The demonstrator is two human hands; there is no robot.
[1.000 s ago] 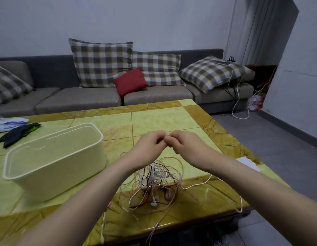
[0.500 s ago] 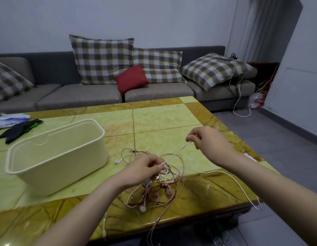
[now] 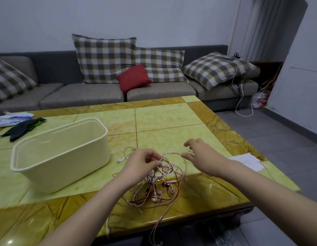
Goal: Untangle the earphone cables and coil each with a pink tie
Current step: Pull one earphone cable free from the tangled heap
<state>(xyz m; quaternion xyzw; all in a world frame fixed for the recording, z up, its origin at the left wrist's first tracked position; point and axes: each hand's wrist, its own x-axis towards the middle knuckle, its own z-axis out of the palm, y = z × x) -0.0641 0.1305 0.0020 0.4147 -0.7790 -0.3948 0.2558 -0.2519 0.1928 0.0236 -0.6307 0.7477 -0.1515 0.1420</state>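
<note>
While the table (image 3: 171,119) held the light, limp cables (image 3: 169,172) tangled near its front edge, the left hand (image 3: 140,164) pinched top strands, the right hand (image 3: 205,157) hovered, fingers (image 3: 190,142) spread, and a loose earbud (image 3: 120,159) seemed the safest hold.

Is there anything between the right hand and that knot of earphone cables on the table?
Nothing visible is in the way. The right hand hovers open just right of the cables, with only bare table between them. The left hand pinches the knot from the other side, and the tub stands farther left, out of the way.
</note>
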